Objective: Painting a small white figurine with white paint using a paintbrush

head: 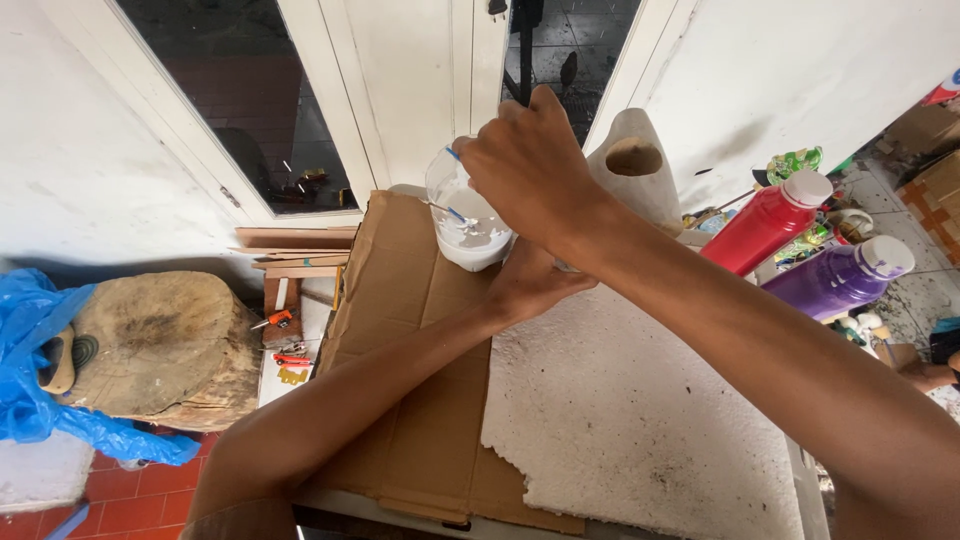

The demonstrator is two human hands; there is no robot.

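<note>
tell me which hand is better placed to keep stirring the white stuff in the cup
Right, likely. The right hand sits above the clear cup and grips the thin stick dipped in the white liquid. The left hand is low beside the cup, seemingly steadying it.

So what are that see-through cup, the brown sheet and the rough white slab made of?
The cup looks like clear plastic; white liquid shows through its wall. The brown sheet seems corrugated cardboard, matte with creases. The white slab looks like foam, grainy with a broken edge, though plaster is possible.

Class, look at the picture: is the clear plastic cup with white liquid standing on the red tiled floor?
No, the clear plastic cup of white liquid is held above the brown cardboard sheet, up on the work surface.
</note>
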